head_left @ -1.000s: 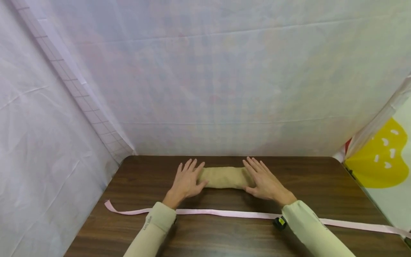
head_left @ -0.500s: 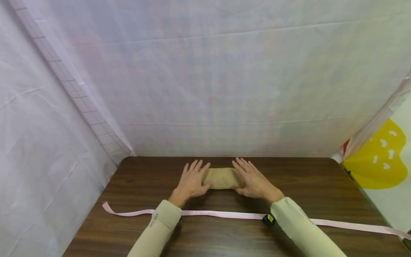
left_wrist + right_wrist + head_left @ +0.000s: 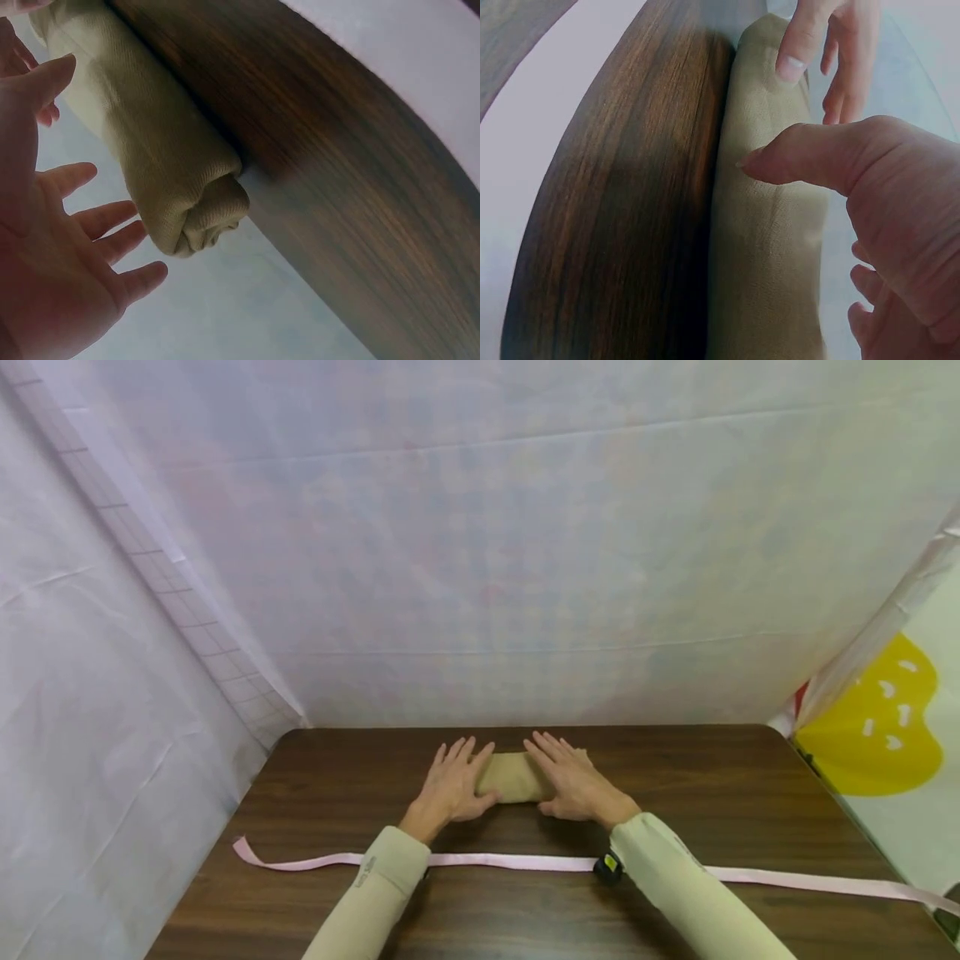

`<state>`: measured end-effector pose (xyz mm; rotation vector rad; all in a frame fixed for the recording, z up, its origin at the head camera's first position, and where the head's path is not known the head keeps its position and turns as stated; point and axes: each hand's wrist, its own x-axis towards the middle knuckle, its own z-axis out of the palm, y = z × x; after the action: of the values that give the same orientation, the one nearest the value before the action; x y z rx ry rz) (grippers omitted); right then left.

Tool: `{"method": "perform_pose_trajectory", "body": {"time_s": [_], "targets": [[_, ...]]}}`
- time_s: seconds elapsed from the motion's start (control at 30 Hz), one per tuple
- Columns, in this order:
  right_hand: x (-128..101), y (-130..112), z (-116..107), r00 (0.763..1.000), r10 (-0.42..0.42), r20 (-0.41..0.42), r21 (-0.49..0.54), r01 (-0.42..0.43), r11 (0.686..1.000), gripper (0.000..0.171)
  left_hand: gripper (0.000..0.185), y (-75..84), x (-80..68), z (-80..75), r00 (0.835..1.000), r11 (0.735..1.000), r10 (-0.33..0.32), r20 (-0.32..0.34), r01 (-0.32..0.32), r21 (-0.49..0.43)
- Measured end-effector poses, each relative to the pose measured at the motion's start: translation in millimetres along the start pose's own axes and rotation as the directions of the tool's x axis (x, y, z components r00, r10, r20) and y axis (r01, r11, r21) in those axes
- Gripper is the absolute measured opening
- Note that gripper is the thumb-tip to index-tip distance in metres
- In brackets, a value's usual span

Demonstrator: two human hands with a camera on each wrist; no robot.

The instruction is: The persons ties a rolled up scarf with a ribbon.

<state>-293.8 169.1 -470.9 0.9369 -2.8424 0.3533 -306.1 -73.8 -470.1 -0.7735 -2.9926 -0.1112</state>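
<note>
The cloth roll (image 3: 515, 777) lies crosswise on the far middle of the tabletop (image 3: 750, 793), a tan woven fabric wound into a thick cylinder. Its left end (image 3: 206, 217) shows the layers coiled and tucked, slightly loose at the core. Judged from the weave and the soft bulge, it is light, pliable and not slippery; it would likely slacken if lifted by one end, so the sound grip is round the body near both ends, with pressure kept on the outer lap.

The left hand (image 3: 452, 787) rests flat at the left end of the roll, fingers straight and spread, holding nothing. The right hand (image 3: 572, 781) lies over the right end, fingers extended; its thumb (image 3: 795, 161) presses into the side of the roll. Neither hand is closed round the cloth.

A pink ribbon (image 3: 517, 862) runs across the tabletop on the near side of the roll, apart from it, passing under both sleeves. White sheeting (image 3: 480, 568) walls the back and left; a yellow shape (image 3: 870, 743) shows at right.
</note>
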Motion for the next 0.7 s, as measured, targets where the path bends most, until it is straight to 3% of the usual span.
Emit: {"method": "perform_pose_trajectory", "body": {"time_s": [0.33,0.7], "targets": [[9,-2,7,0.998,0.008,0.063,0.003,-0.008,1.0,0.099,0.083,3.5,2.9,3.8,0.998,0.999,-0.007,0.057,0.01,-0.044],[15,-4,13,0.978,0.098,0.183,0.018,-0.103,0.995,0.099,0.084,5.0,4.2,7.0,0.994,0.998,-0.032,0.1,0.038,-0.059]]}}
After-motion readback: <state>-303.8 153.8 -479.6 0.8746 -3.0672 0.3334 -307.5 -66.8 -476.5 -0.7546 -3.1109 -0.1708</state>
